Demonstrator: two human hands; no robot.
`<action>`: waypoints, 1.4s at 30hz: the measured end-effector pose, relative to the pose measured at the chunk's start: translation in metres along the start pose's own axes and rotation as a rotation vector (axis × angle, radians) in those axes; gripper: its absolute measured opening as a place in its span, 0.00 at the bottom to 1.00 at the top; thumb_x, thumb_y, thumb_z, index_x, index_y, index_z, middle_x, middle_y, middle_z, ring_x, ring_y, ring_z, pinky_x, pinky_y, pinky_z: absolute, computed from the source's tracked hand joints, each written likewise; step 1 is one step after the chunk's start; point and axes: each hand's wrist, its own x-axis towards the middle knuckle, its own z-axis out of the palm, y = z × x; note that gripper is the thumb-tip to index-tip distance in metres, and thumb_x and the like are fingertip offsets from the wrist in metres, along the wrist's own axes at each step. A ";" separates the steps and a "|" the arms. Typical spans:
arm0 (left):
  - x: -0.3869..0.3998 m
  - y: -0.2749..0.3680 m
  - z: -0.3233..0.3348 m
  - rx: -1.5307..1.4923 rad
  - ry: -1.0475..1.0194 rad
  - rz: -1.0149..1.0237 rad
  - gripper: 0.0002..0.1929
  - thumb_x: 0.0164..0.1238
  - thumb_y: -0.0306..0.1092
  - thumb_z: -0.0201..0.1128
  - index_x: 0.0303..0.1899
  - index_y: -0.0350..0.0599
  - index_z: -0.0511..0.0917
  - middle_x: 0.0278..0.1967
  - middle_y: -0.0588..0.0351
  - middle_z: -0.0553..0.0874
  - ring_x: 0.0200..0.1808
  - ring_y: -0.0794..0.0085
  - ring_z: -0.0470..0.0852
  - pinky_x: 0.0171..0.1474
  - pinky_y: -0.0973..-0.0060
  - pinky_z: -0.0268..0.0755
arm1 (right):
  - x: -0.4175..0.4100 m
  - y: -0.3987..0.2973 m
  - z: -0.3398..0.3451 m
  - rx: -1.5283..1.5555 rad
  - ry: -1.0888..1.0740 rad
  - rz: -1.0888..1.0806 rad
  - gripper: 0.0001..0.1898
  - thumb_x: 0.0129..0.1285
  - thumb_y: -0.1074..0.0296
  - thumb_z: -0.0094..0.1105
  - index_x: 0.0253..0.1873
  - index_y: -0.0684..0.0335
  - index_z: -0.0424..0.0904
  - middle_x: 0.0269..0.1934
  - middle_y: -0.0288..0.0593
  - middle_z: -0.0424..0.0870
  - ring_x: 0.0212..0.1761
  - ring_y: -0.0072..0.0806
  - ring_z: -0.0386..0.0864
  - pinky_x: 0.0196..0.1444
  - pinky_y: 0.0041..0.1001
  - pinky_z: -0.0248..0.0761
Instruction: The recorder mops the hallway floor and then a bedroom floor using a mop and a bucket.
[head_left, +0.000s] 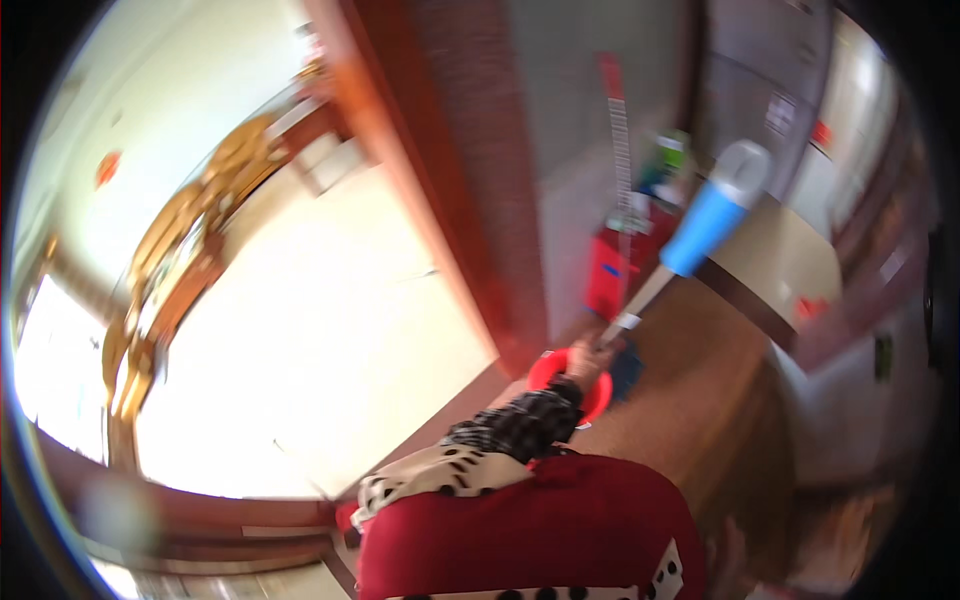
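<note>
My left hand, in a dark checked sleeve, is closed around a long-handled tool, which may be a mop. Its metal shaft rises to the upper right and ends in a blue grip with a grey cap. Below the hand stands a round red plastic bucket, partly hidden by my wrist. Beside the bucket, near the floor, is a dark blue soft thing, too blurred to name. A blurred shape at the lower right edge of my red apron could be my right hand; its fingers are indistinct.
A reddish-brown door frame divides a bright room at left from this space. Carved wooden furniture lines that room's far side. Ahead are a red box with items on top, a tan-topped table and a grey cabinet.
</note>
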 end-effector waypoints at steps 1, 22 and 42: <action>0.029 -0.035 -0.022 0.086 0.219 0.442 0.12 0.56 0.39 0.65 0.35 0.41 0.77 0.23 0.53 0.79 0.26 0.76 0.75 0.30 0.71 0.70 | -0.005 -0.068 -0.001 -0.406 -0.157 -0.375 0.26 0.64 0.52 0.50 0.61 0.63 0.63 0.55 0.50 0.70 0.50 0.39 0.73 0.54 0.33 0.66; -0.055 0.116 -0.065 0.433 0.368 0.386 0.13 0.62 0.35 0.58 0.20 0.42 0.71 0.18 0.65 0.70 0.23 0.83 0.65 0.25 0.76 0.63 | 0.155 0.013 0.078 -0.852 -0.803 -0.038 0.19 0.64 0.62 0.47 0.59 0.59 0.67 0.59 0.49 0.67 0.60 0.39 0.66 0.58 0.36 0.62; 0.048 0.145 -0.093 0.295 0.435 0.405 0.16 0.59 0.41 0.60 0.16 0.47 0.70 0.15 0.69 0.69 0.18 0.86 0.64 0.19 0.79 0.56 | 0.012 0.006 0.039 -0.444 -0.150 -0.164 0.19 0.59 0.64 0.56 0.56 0.57 0.69 0.51 0.46 0.72 0.52 0.37 0.70 0.53 0.34 0.64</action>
